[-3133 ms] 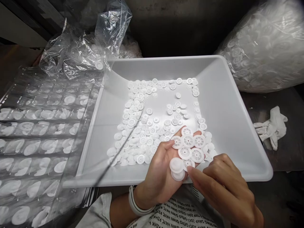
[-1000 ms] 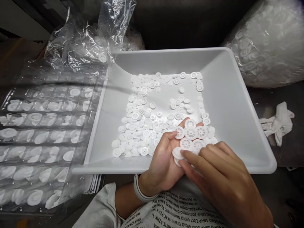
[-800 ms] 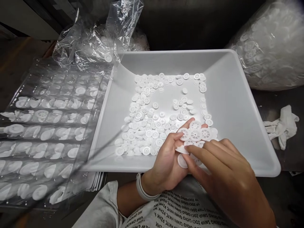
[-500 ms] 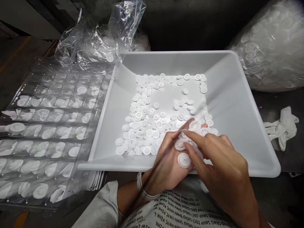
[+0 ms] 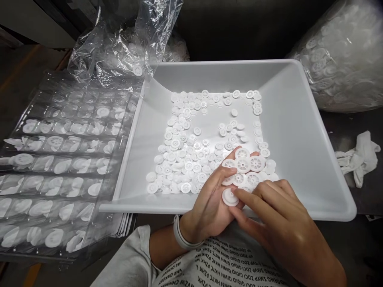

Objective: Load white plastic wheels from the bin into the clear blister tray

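My left hand (image 5: pixel 206 205) is palm up over the near edge of the grey-white bin (image 5: pixel 326 175). It cradles several white spoked plastic gears (image 5: pixel 243 164), with its thumb resting over their left side. Near the heel of that palm lies a white gear with a solid face (image 5: pixel 229 198). My right hand (image 5: pixel 281 217) has its index finger and thumb closed at this gear's right edge. Beneath and beyond my hands, many small white gears (image 5: pixel 175 143) are scattered across the bin's floor, densest at the left.
At the left lie stacked clear trays (image 5: pixel 101 217) with white parts in their pockets. Crumpled clear plastic (image 5: pixel 119 56) covers their back end. A large clear bag of white gears (image 5: pixel 344 63) stands back right. A white glove (image 5: pixel 363 157) lies right of the bin.
My right hand's fingertips have moved from the upper gears down to the solid-faced gear near my left palm's heel. The spoked gears in my left hand are now more exposed.
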